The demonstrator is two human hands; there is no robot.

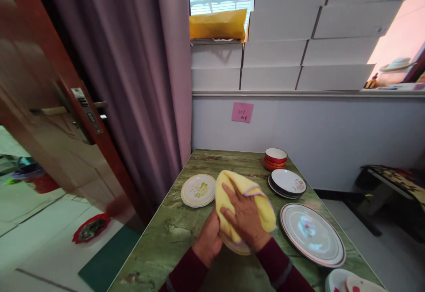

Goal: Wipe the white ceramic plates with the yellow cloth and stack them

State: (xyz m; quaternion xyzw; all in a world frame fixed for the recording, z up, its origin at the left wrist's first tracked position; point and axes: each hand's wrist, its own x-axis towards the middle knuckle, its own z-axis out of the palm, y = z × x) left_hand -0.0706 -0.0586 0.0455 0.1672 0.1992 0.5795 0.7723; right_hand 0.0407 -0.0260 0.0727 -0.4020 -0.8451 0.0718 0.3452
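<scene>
A yellow cloth (262,210) with a purple edge covers most of a plate (235,247), whose pale, yellow-rimmed lower edge shows below it. My left hand (210,235) grips the plate at its left side. My right hand (244,217) presses the cloth onto the plate, fingers spread over the fabric. Just left of the cloth, a white plate with a yellow rim and a green floral print (199,190) lies on the table. The plate in my hands is tilted, and its face is hidden by the cloth.
On the green table (172,234), stacked red and orange bowls (275,155), stacked plates (288,182), a large oval platter (312,234) and white dishes (341,281) line the right side. A purple curtain (133,62) and wooden door (66,119) stand left; a wall (299,128) rises behind.
</scene>
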